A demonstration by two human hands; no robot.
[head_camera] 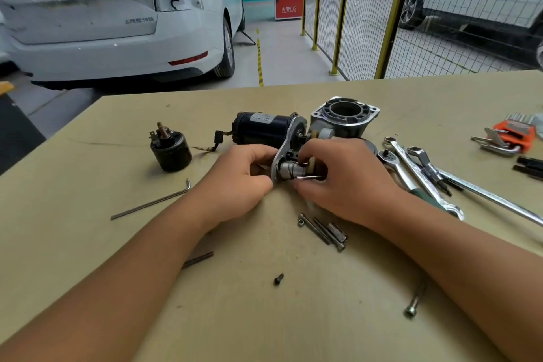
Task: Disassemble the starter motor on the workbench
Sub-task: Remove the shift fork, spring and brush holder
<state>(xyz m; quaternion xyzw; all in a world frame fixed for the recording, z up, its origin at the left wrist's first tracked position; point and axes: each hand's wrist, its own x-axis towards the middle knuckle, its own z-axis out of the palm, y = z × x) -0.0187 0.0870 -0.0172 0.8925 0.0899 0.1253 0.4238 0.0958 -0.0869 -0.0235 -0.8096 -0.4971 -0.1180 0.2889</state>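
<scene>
The black starter motor body (260,128) lies on its side on the workbench (88,173), with a silver end plate (286,147) at its right end. My left hand (235,182) grips the lower edge of that plate. My right hand (338,179) curls round the silver plunger and lever parts (291,170) sticking out of the plate, and a thin metal pin shows at its fingertips. The grey aluminium nose housing (343,116) stands apart just behind. The black solenoid (170,150) stands upright to the left.
A long hex key (150,203) lies at the left. Long bolts (321,231), a small black screw (278,279), a dark pin (197,260) and a socket-head bolt (412,304) lie near me. Wrenches and a ratchet (423,170) and an orange hex key set (511,137) lie at the right.
</scene>
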